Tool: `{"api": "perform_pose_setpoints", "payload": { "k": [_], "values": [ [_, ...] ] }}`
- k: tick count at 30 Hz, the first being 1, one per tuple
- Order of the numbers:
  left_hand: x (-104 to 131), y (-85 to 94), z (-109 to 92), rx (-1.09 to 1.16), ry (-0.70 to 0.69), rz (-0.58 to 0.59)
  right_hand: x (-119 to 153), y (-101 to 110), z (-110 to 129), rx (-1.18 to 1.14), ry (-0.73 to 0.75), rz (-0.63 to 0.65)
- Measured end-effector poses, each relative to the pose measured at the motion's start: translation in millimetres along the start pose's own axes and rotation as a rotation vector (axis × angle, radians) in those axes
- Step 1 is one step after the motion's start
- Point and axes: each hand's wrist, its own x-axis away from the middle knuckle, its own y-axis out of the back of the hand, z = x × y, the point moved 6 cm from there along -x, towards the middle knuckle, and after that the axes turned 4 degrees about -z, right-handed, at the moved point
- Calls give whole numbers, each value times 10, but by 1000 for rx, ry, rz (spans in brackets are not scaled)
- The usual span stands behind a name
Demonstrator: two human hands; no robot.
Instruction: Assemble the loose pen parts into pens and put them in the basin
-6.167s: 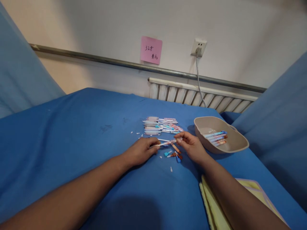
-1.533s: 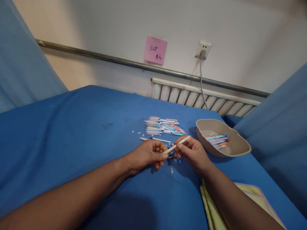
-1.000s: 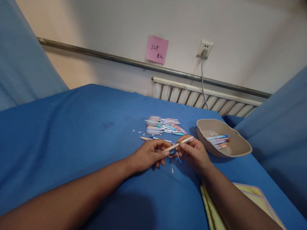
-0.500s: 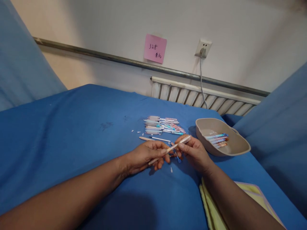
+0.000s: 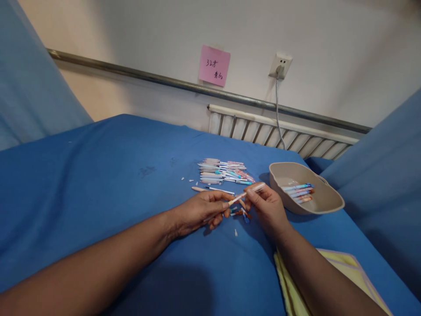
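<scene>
My left hand (image 5: 194, 213) pinches one end of a slim pale pen (image 5: 237, 198). At its other end, my right hand (image 5: 268, 207) grips the clear, shiny part between thumb and fingers. The pen slants up to the right, its lower part mostly hidden by my left fingers. Just beyond the hands lie a beige pen barrel (image 5: 198, 189) and a thin white refill (image 5: 221, 191). Small blue and brown pen parts (image 5: 243, 215) are partly covered beneath the hands. Farther back is a pile of pen barrels, refills and colored pieces (image 5: 223, 171).
A tan basin (image 5: 324, 210) holding several patterned pens (image 5: 298, 193) stands at right. A yellow cloth (image 5: 344, 263) lies under my right forearm. Small white cone tips (image 5: 236, 232) dot the blue sheet (image 5: 98, 175). A radiator (image 5: 256, 127) and plugged socket (image 5: 280, 66) are behind.
My right hand has shifted slightly right and up along the pen, and more of the pen's thin middle shows between the hands. My left hand stays nearly in place.
</scene>
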Motion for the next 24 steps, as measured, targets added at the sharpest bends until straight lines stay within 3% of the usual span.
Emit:
{"api": "perform_pose_setpoints", "payload": {
  "k": [12,19,24],
  "values": [
    [-37,59,86,268,75,40,-115,356,35,-328,16,-387],
    [-34,52,116,284,100,44,-73,60,4,-198,-118,-168],
    [-43,10,171,273,131,86,-14,-68,39,-63,-135,-117]
  ]
}}
